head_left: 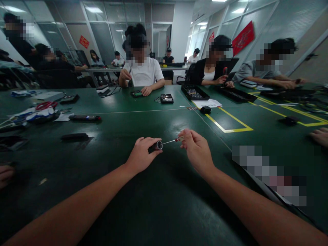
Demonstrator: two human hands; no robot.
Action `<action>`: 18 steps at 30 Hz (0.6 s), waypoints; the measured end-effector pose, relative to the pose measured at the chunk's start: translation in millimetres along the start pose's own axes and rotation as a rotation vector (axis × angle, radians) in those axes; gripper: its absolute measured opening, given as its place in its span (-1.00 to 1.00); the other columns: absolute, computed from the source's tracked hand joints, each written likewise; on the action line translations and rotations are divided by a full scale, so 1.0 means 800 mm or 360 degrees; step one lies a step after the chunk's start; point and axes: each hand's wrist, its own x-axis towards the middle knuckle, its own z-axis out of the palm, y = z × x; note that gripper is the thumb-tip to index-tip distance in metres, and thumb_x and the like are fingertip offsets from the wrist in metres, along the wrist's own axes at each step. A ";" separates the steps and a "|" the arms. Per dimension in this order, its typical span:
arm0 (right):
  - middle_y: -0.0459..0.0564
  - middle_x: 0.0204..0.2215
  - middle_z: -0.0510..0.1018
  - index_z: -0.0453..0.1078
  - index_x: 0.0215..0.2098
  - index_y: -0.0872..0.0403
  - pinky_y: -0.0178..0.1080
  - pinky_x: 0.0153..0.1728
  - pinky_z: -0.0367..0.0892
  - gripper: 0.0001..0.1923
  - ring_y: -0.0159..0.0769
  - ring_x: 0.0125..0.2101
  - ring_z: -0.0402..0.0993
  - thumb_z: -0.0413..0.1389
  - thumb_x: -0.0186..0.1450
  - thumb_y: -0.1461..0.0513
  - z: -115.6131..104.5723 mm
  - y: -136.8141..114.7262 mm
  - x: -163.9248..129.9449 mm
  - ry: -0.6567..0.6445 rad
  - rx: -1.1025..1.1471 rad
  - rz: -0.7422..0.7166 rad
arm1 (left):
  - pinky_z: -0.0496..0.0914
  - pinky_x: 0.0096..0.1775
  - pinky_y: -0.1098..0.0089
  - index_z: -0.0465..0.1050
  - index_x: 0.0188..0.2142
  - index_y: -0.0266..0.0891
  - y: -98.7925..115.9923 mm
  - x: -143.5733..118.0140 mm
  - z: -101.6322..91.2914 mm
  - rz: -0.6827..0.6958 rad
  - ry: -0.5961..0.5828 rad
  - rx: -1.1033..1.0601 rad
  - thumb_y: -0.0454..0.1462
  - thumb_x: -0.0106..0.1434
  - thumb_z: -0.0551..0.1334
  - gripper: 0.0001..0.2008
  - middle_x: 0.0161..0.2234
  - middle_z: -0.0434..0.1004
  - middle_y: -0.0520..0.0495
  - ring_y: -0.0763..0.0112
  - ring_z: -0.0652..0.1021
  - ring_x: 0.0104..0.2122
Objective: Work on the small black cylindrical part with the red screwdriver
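My left hand [142,153] is wrapped around a short dark cylinder [159,145], whose round, light-rimmed end faces right. In my right hand [197,148] is a small screwdriver [169,141] with a thin metal shaft and a pale and red handle. The shaft points left, and its tip meets the open end of the cylinder; how far inside it sits I cannot tell. Both hands are just above the green tabletop [153,205], near its middle. Most of the cylinder's body is hidden behind my left fingers.
Left lie a dark case [74,137], a marker-like tube [85,118] and bundled cables [46,106]. Ahead are an opened hard drive [166,98] and a black parts tray [194,92]. A co-worker in white [145,73] sits opposite; others' hands show at both side edges.
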 end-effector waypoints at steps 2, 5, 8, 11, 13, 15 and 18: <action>-0.09 -0.47 0.53 0.48 -0.27 0.02 -0.21 -0.41 0.32 -0.70 -0.31 -0.49 0.39 0.08 0.41 -0.01 -0.001 -0.004 -0.001 0.0027 -0.0061 -0.0062 | 0.23 0.23 -0.11 0.50 0.10 -0.10 0.000 0.000 0.000 0.0000 -0.0011 -0.0002 -0.28 0.27 0.41 -0.59 -0.04 0.62 -0.03 0.19 0.56 -0.02; -0.06 -0.37 0.58 0.45 -0.14 0.01 -0.16 -0.28 0.38 -0.79 -0.26 -0.37 0.47 0.10 0.38 0.08 -0.002 -0.006 -0.004 0.0028 -0.0041 -0.0126 | 0.24 0.23 -0.10 0.50 0.11 -0.09 -0.001 0.001 0.000 -0.0005 0.0003 -0.0009 -0.27 0.28 0.40 -0.60 -0.03 0.62 -0.03 0.19 0.56 -0.02; -0.06 -0.36 0.55 0.44 -0.17 0.01 -0.13 -0.23 0.38 -0.78 -0.24 -0.33 0.47 0.07 0.40 0.07 0.000 -0.005 -0.007 -0.0016 -0.0048 -0.0141 | 0.26 0.22 -0.09 0.50 0.11 -0.08 -0.003 0.000 0.000 -0.0009 0.0012 0.0007 -0.26 0.29 0.39 -0.60 -0.02 0.62 -0.04 0.18 0.56 -0.01; -0.08 -0.44 0.51 0.44 -0.25 0.01 -0.13 -0.26 0.37 -0.73 -0.25 -0.38 0.45 0.06 0.42 0.01 0.004 -0.001 -0.006 -0.0005 -0.0071 -0.0113 | 0.26 0.22 -0.09 0.50 0.12 -0.09 -0.002 0.000 0.000 0.0009 0.0001 0.0036 -0.26 0.30 0.38 -0.60 -0.02 0.62 -0.05 0.18 0.56 0.00; -0.09 -0.46 0.49 0.43 -0.28 0.01 -0.14 -0.29 0.40 -0.72 -0.25 -0.41 0.43 0.11 0.39 -0.02 0.005 0.004 -0.001 0.0028 0.0095 0.0027 | 0.22 0.25 -0.10 0.48 0.14 -0.09 -0.001 0.000 -0.001 0.0050 0.0014 0.0061 -0.26 0.32 0.37 -0.61 0.00 0.61 -0.05 0.18 0.56 0.02; -0.10 -0.47 0.48 0.42 -0.31 0.01 -0.14 -0.32 0.44 -0.72 -0.27 -0.44 0.42 0.17 0.33 -0.02 0.004 0.010 0.007 0.0039 0.0444 0.0309 | 0.18 0.27 -0.11 0.47 0.15 -0.08 -0.001 0.002 -0.004 0.0087 0.0040 0.0100 -0.26 0.34 0.35 -0.61 0.03 0.60 -0.05 0.18 0.54 0.06; -0.12 -0.55 0.40 0.39 -0.42 0.01 -0.16 -0.38 0.46 -0.72 -0.31 -0.52 0.35 0.22 0.28 0.01 -0.001 0.018 0.018 0.0085 0.0702 0.0634 | 0.20 0.26 -0.11 0.48 0.14 -0.09 -0.004 0.005 -0.007 0.0043 0.0014 0.0124 -0.28 0.34 0.35 -0.62 0.05 0.59 -0.06 0.18 0.53 0.07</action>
